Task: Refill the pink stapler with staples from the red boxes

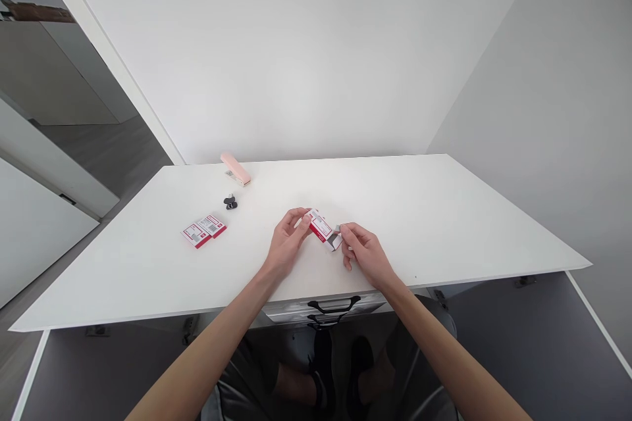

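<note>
A small red-and-white cardboard box (pixel 320 226) with a printed label is held above the table, tilted, its near right end open and dark inside. My left hand (pixel 288 240) grips its far left end between thumb and fingers. At the open end, my right hand (pixel 363 248) is closed in a pinch on what looks like the box's end flap. Whether anything else is between those fingertips is hidden.
Two similar red-and-white boxes (pixel 204 230) lie side by side on the white table (pixel 419 210), to the left. Behind them are a small black clip-like object (pixel 230 202) and a pink stapler (pixel 236 169). Drawers with black handles (pixel 334 305) sit under the front edge.
</note>
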The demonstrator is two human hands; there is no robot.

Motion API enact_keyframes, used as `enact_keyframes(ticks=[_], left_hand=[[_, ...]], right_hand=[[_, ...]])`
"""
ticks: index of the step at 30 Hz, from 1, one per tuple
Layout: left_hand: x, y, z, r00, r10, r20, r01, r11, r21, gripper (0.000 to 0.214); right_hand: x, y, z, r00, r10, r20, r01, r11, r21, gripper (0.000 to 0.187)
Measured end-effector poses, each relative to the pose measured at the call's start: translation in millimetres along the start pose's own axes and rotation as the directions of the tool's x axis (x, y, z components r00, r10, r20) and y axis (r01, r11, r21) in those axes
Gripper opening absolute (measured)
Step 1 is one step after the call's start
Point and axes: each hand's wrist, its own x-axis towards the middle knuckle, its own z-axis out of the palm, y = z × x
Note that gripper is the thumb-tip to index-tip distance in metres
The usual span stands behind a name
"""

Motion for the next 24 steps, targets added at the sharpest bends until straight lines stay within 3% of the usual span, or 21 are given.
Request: enact_keyframes(ticks=[13, 18, 24], left_hand=[[1.5, -0.6, 0.1, 0.995, -0.053, -0.080, 0.041, 0.989, -0.141, 0.034], [1.6, -1.6, -0.9, 0.993, -0.112, -0.036, 0.104, 0.979, -0.176, 0.034], [1.9, -4.1, -2.6, 0.989, -0.142, 0.033, 0.146, 0.975, -0.170, 0.033]], right_hand=[[-3.9, -0.6, 2.5, 1.000, -0.008, -0.018, 0.005, 0.990, -0.144, 0.045], [-4.0, 0.4, 1.3, 0.999, -0.041, -0.020, 0.036, 0.975, -0.221, 0.042], [-3.9, 0.7, 0.9, 0.999, -0.041, -0.023, 0.035, 0.979, -0.201, 0.040]])
